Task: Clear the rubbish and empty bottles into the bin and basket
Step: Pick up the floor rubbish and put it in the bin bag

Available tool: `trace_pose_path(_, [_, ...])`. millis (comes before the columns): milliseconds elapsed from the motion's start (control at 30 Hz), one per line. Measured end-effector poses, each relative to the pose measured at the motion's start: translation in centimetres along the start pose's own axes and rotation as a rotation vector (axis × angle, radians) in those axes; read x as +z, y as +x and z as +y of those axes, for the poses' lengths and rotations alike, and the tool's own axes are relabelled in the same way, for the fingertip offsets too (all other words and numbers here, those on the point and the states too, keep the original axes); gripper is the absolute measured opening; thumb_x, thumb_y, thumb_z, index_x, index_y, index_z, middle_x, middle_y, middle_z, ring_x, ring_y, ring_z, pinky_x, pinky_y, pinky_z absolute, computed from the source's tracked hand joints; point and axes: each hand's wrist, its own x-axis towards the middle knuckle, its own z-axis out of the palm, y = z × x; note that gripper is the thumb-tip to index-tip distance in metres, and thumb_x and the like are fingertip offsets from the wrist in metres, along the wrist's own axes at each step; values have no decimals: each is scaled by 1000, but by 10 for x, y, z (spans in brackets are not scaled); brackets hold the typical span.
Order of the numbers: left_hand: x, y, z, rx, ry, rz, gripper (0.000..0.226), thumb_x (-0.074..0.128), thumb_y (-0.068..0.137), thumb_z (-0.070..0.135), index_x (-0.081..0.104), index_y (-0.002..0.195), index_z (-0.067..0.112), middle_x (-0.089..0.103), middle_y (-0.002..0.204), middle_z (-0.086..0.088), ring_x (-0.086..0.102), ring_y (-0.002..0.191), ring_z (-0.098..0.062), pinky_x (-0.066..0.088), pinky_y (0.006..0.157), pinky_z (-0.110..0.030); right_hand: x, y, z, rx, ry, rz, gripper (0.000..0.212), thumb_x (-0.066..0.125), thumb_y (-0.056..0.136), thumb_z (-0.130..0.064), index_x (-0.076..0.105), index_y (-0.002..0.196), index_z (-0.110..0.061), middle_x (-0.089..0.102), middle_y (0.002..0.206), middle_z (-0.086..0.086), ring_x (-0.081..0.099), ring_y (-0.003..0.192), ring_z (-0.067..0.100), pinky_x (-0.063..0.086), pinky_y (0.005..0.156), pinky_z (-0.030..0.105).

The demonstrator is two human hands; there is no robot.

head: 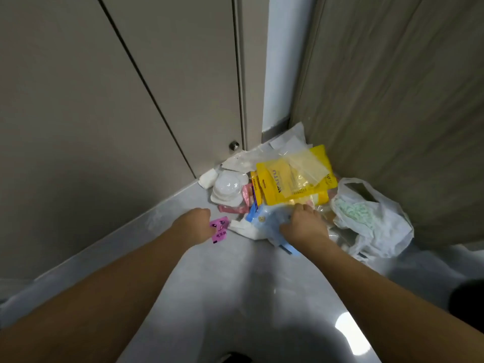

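Both bare forearms reach forward and down to a rubbish heap in the corner of a grey floor point(204, 297).

Left hand point(195, 222): knuckles up, fingers curled under. A small pink printed wrapper point(219, 230) pokes out from its right edge; cannot tell whether the fingers pinch it or only rest on it.

Right hand point(305, 224): palm down, fingers curled into a crumpled pale blue plastic wrapper point(269, 221), gripping it. Fingertips are buried in the plastic.

Heap lies where the beige cabinet door point(157, 87) meets the wood-grain panel point(392, 87). In it:
- flat yellow plastic pouch with dark lettering point(282, 184), a clear zip bag point(305, 163) lying on top of it
- white moulded plastic blister tray point(227, 188), just left of the pouch
- pink wrappers, partly hidden beneath the tray
- thin white plastic carrier bag point(379, 224), right of the right hand, greenish contents showing through, not identifiable.

Small metal knob point(234, 146) at the door's lower corner. Dark shapes cut off at the bottom and right edges.
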Motion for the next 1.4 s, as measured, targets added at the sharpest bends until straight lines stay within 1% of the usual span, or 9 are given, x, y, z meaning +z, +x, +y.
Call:
trace_pose_path(267, [22, 20, 23, -124, 132, 78, 57, 70, 75, 50, 50, 114, 15, 54, 114, -6, 57, 102, -23, 42, 72, -31, 31, 15, 6, 176, -131, 115, 65, 45, 89, -46, 37, 135, -2, 44, 139, 17, 39, 129, 33, 28, 107, 41])
trace_pose_path(400, [23, 28, 17, -156, -66, -33, 47, 74, 74, 40, 48, 103, 14, 55, 93, -2, 55, 84, -22, 39, 64, -28, 41, 19, 13, 171, -142, 116, 63, 52, 85, -44, 38, 133, -5, 46, 137, 13, 39, 129, 31, 27, 108, 40])
trace_pose_path(567, [23, 32, 14, -143, -180, -111, 14, 69, 78, 20, 56, 80, 18, 62, 94, -5, 62, 88, -25, 50, 74, -32, 46, 21, 22, 151, -62, 115, 57, 56, 83, -40, 42, 128, -8, 50, 132, 13, 44, 125, 31, 32, 105, 38])
trace_pose_path(800, [23, 28, 9, -141, -149, -30, 11, 54, 90, 22, 62, 95, 16, 61, 92, -4, 61, 87, -26, 49, 74, -32, 36, 14, 27, 93, -41, 109, 33, 49, 92, -30, 53, 117, -9, 56, 121, 12, 51, 114, 32, 43, 90, 38])
trace_pose_path(1000, [-5, 12, 14, -173, -220, 56, 7, 57, 80, 15, 54, 73, 15, 60, 80, -7, 58, 74, -23, 44, 61, -28, 5, 5, 25, 43, 185, -99, 24, 47, 94, -20, 54, 109, -3, 62, 111, 20, 61, 99, 36, 48, 75, 37])
trace_pose_path(1100, [-22, -4, 30, -100, -303, 58, 15, 56, 76, 10, 51, 62, 15, 55, 70, -6, 54, 69, -25, 42, 61, -27, -22, -5, 24, 13, 278, -200, 10, 47, 92, -11, 52, 98, -5, 60, 87, 20, 62, 61, 30, 53, 50, 35])
trace_pose_path(1200, [-46, -24, 55, -13, -349, 14, 12, 51, 83, 10, 56, 73, 7, 55, 74, -9, 52, 69, -24, 37, 58, -27, -61, -19, 26, -8, 332, -290, 7, 49, 96, -13, 50, 93, -7, 56, 72, 15, 54, 47, 20, 46, 38, 25])
trace_pose_path(1300, [-81, -45, 88, 76, -228, -95, 24, 49, 84, 6, 43, 61, 10, 46, 63, -7, 43, 55, -19, 28, 45, -24, -96, -33, 32, 10, 325, -389, 5, 53, 93, -7, 52, 90, -3, 52, 66, 13, 50, 43, 18, 41, 35, 20])
trace_pose_path(1400, [-120, -62, 123, 144, -106, -112, 17, 48, 82, 4, 50, 65, 7, 50, 57, -8, 46, 47, -20, 33, 40, -20, -129, -46, 47, 14, 335, -421, 11, 55, 92, -6, 49, 84, -2, 46, 63, 12, 43, 41, 19, 37, 39, 21])
